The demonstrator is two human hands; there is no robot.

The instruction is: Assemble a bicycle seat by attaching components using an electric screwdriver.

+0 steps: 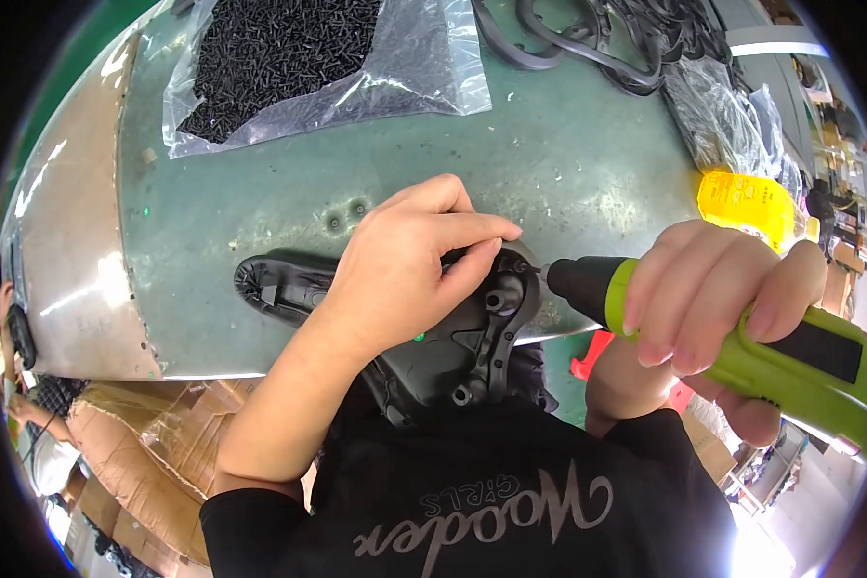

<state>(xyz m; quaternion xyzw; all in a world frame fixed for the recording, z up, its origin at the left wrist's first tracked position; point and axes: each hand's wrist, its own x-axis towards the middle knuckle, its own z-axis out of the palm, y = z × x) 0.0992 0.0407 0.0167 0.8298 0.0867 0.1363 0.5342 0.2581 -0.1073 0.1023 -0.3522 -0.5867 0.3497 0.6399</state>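
My right hand (708, 299) is wrapped round a green and black cordless screwdriver (790, 361). Its black nose and thin bit point left, at the rounded right end of a black moulded part (443, 361). That part looks like an upturned bicycle saddle, with a narrow padded tip at left and round bosses on its right side. It lies at the table's near edge, against my body. My left hand (414, 250) rests over its far side, thumb and forefinger closed near the bit. Whatever they pinch is too small or hidden to make out.
At the far left of the green table (588, 164) lies a clear plastic bag (424, 82) of small black screw-like pieces (284, 58). Black curved frames (597, 43) are piled at the back right, beside a yellow-labelled bottle (751, 207). Cardboard boxes (178, 433) stand below left.
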